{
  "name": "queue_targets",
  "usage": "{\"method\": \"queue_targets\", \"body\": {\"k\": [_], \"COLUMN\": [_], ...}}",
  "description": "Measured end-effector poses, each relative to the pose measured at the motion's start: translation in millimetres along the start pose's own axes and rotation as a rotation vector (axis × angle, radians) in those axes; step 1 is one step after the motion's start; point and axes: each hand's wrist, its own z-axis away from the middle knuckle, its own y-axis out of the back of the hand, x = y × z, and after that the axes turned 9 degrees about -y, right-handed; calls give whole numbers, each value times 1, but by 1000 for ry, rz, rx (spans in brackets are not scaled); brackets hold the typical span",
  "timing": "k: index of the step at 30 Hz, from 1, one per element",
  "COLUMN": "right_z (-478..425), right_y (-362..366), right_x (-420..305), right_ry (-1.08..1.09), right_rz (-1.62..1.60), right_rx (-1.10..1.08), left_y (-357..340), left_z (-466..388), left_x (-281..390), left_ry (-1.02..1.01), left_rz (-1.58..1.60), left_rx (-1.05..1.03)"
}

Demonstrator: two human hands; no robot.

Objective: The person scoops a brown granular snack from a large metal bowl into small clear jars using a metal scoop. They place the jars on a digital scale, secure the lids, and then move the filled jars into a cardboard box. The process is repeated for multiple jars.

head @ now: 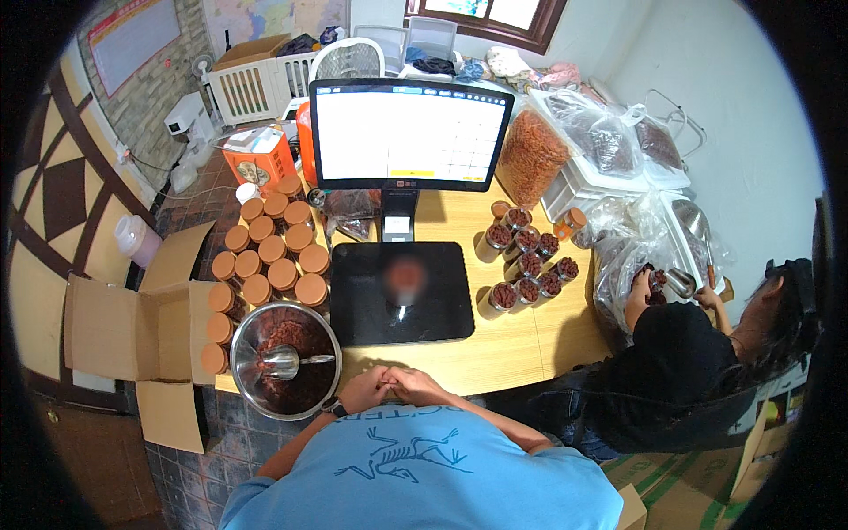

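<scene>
My left hand (363, 389) and my right hand (412, 385) meet at the table's front edge, fingers curled against each other, with nothing visible in them. A dark watch (334, 405) is on my left wrist. Just left of my hands, a steel bowl (336, 331) holds dark reddish-brown food pieces, with a metal scoop (281, 362) lying on them. Beyond my hands sits the black platform of a weighing scale (358, 311) with a blurred patch on it. Its monitor (411, 132) is lit.
Several jars with orange-brown lids (271, 250) crowd the left; several open filled jars (529, 265) stand right. At far right a co-worker (682, 338) holds a jar (657, 278) and a metal scoop (681, 282) over plastic bags. An open cardboard box (99, 324) is left of the table (517, 351).
</scene>
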Motion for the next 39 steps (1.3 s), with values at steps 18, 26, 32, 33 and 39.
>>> {"method": "queue_targets", "body": {"k": [18,26,32,33,39], "right_z": [-155,-183,-160,-155,-121], "right_y": [-93,-147,-116,-110,-68], "right_x": [-72,-53,-72,-76,-111], "right_ry": [280,50,90,91,73], "right_rz": [728,795,628,619,609], "right_rx": [-69,-184,-23,-18,33], "left_y": [53,60,87,94,130], "left_z": [183,215,213,213,181], "left_x": [-70,-111,-110,-111,-102], "left_ry": [564,657,547,521,182], "left_rz": [-469,-340,-475,-460,-162], "left_rx": [1085,1149,1149,1139,1039]}}
